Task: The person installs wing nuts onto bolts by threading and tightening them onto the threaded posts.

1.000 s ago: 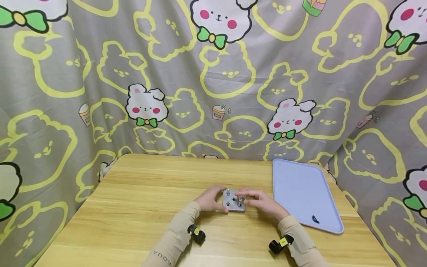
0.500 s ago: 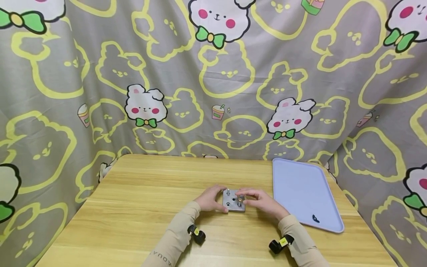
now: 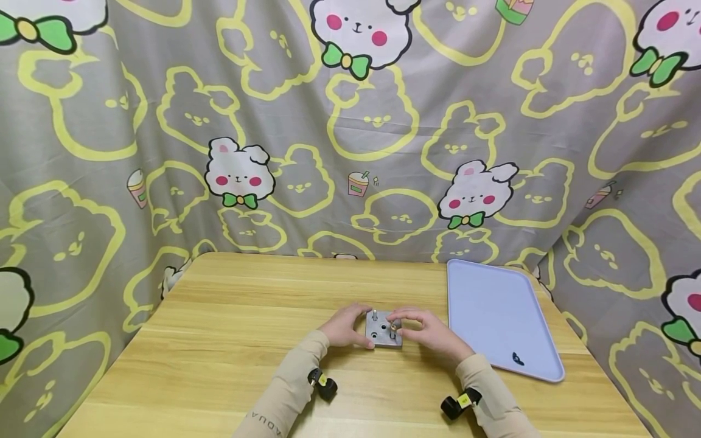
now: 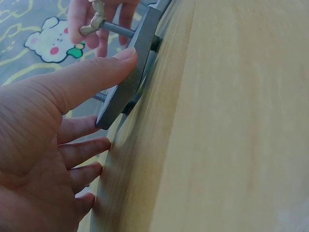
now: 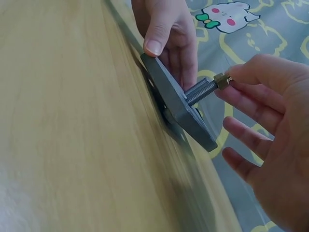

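Note:
A square grey metal plate (image 3: 384,339) with holes and upright threaded bolts stands on the table in the head view. My left hand (image 3: 346,326) grips its left side, the thumb on the near edge (image 4: 126,54) and the fingers at the far edge. A brass-coloured wing nut (image 4: 95,20) sits at the tip of the near-right bolt (image 5: 203,93). My right hand (image 3: 429,333) pinches this wing nut between thumb and forefinger, its other fingers spread loosely. Another bolt (image 3: 375,314) rises at the plate's far-left corner. Dark feet (image 4: 155,43) show beneath the plate.
On the right lies a pale blue tray (image 3: 498,310) with a small black part (image 3: 517,359), possibly a wing nut, near its front edge. The wooden table (image 3: 230,328) reaches back to a patterned curtain (image 3: 306,128).
The right fingers and the wing nut have turned slightly at the bolt's tip. The left hand and the plate stay in place.

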### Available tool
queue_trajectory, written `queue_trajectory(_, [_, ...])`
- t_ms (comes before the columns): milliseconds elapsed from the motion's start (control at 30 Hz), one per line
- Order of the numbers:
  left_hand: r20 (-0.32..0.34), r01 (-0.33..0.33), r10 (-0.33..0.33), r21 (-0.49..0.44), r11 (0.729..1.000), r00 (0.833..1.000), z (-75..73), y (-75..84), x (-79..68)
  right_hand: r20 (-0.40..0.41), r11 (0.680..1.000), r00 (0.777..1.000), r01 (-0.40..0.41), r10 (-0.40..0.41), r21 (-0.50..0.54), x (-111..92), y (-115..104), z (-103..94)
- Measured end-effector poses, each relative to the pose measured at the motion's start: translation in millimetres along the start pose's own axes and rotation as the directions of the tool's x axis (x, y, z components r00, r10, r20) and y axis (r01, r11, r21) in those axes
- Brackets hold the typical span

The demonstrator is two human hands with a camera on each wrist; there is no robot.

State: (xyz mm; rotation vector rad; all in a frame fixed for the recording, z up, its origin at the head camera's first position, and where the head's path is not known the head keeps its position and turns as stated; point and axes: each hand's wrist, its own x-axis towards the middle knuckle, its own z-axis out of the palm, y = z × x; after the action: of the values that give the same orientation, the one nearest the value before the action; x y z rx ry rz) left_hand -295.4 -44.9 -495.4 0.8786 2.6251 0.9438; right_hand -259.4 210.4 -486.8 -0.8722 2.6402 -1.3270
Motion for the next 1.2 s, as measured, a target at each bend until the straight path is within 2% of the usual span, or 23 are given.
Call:
queue_trajectory(900, [-0.003, 0.003, -0.003, 0.01, 1.0, 1.0, 0.9, -1.9, 1.4, -0.003, 0.999, 1.0, -0.017, 0.016, -0.03, -1.0, -6.6, -7.0])
queue_trajectory(1200, [-0.004, 0.004, -0.004, 0.006, 1.0, 1.0, 1.3, -2.7, 1.6, -0.005, 0.997, 1.0, -0.001, 0.0, -0.073, 0.6, -8.4, -6.5])
